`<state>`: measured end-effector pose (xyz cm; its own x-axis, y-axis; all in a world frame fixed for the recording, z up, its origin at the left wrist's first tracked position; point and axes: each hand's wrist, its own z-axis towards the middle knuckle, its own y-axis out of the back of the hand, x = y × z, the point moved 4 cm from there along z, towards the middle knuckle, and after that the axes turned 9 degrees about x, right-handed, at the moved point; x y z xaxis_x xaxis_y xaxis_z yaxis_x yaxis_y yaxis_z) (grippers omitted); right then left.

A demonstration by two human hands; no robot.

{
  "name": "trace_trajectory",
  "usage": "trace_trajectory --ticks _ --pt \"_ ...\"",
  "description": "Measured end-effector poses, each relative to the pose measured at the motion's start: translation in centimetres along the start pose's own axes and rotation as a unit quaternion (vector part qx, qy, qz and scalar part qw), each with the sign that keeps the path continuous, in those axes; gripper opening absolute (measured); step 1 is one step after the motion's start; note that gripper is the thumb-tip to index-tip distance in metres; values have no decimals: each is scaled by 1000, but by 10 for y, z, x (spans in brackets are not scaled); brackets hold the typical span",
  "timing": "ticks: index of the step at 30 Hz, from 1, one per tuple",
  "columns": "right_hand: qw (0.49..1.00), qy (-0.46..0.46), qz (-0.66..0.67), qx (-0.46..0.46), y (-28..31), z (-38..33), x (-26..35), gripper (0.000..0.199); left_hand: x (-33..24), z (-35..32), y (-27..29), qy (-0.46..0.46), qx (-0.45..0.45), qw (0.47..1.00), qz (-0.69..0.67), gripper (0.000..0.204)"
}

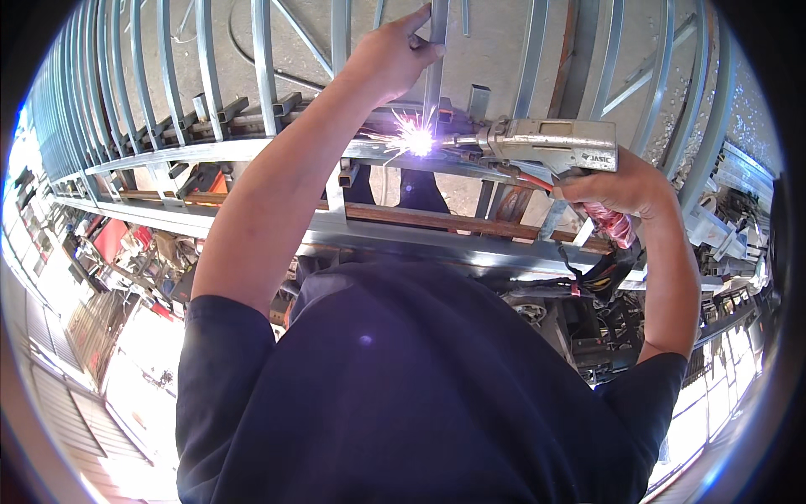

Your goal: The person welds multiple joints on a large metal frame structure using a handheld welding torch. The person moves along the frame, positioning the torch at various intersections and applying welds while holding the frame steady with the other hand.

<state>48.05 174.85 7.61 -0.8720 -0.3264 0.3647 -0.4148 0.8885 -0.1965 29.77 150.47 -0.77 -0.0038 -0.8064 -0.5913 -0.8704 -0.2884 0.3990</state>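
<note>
My left hand [388, 57] reaches forward and grips an upright steel bar [434, 91] of a galvanized metal grille. My right hand [620, 185] holds a grey hand-held welding gun [554, 143] by its grip, nozzle pointing left. At the nozzle tip a bright white-violet spark [417, 139] burns where the upright bar meets the horizontal rail [210, 153]. A red-wrapped hose and black cables [611, 225] hang from the gun below my right hand.
Several parallel upright bars [264, 59] stretch to the left and right over a concrete floor. A rusty brown strip [437, 220] runs along a lower rail. Workshop clutter lies at the left [126, 248], metal parts and machinery at the right [722, 244]. My dark blue shirt [420, 386] fills the lower view.
</note>
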Motion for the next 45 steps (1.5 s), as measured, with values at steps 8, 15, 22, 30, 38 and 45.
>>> trace_trajectory --ticks 8,15,22,30,38,45 --pt "999 2 34 25 1 5 -4 68 3 4 -2 6 11 999 -41 76" --pt "1000 -2 -4 21 2 3 -3 69 7 7 -2 8 15 999 -35 77" --pt "999 -4 12 34 0 -1 -1 63 2 3 0 21 21 999 -21 77" --pt "999 -2 33 27 2 -3 -8 65 4 3 -1 22 13 1000 -13 77" --pt "999 0 42 24 2 -4 -11 64 -2 -1 0 24 13 1000 -7 76" --pt "999 17 42 6 4 -5 -17 64 1 -2 -1 27 12 999 -27 77"
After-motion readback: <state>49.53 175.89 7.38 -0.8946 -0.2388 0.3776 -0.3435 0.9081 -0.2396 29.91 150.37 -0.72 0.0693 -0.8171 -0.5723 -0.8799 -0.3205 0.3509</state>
